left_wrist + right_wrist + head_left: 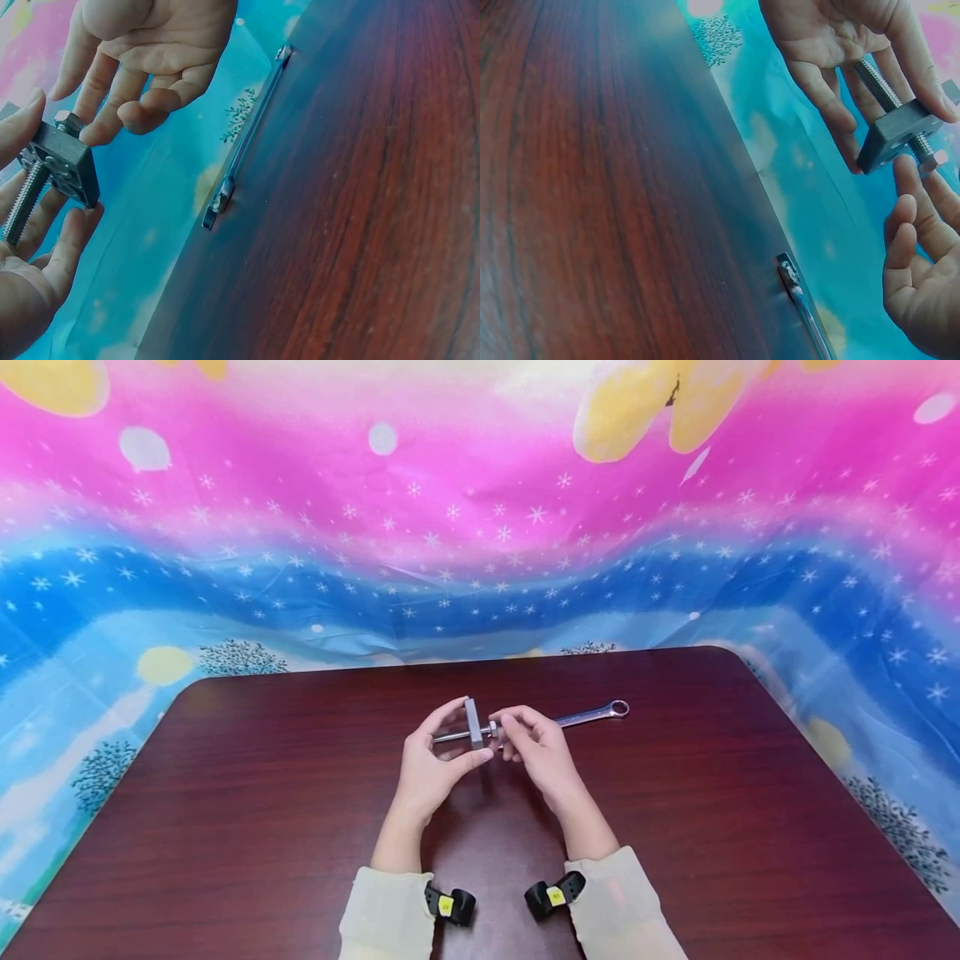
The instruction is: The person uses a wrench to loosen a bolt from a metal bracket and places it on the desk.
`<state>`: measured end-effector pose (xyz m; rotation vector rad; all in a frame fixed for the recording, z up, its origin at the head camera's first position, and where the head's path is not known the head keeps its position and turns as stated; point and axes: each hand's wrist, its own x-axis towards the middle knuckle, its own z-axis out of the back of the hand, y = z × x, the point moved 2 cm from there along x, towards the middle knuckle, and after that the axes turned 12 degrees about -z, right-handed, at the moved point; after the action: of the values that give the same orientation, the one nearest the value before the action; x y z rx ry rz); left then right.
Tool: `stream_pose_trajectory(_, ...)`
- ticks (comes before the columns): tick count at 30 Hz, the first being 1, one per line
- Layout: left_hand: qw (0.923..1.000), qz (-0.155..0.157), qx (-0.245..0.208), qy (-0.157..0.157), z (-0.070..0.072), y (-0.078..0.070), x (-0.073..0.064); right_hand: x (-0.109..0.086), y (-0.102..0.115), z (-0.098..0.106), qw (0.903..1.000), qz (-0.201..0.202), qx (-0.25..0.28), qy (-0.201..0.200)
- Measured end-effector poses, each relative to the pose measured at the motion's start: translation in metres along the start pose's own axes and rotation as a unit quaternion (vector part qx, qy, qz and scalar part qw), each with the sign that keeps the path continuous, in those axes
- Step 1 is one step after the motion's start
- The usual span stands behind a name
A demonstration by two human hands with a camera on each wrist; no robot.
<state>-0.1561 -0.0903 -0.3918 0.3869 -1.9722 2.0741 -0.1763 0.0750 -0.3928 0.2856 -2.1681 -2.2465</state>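
My left hand (427, 768) grips a grey metal block (472, 724) by its edges, thumb on the near side and fingers on the far side. A long threaded bolt (24, 204) passes through the block, its shank pointing back into the left palm. On the right side of the block sticks out the hex head (493, 729) of the bolt. My right hand (547, 758) has its fingertips at that head, with thumb and fingers bent around it. Small holes show in the block's face in the left wrist view. Both hands hold the assembly above the table.
A combination wrench (588, 717) lies on the dark red wooden table (300, 827) beyond the right hand, its ring end to the right. Behind the table hangs a colourful printed cloth (465, 527). Black straps with cameras (461, 907) sit at both sleeve cuffs.
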Motion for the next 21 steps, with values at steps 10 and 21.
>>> stream_pose_trajectory(10, 0.9998, 0.002, -0.005, 0.02, -0.0052, -0.003, -0.0018, 0.0028, -0.0018, -0.0009, 0.999, 0.007, 0.039, -0.021)
stream_pose_trajectory(21, 0.9998, -0.017, -0.01, -0.002, -0.0035, -0.0027, -0.0004, 0.0, 0.0011, 0.0005, 0.9965, 0.06, 0.039, 0.042)
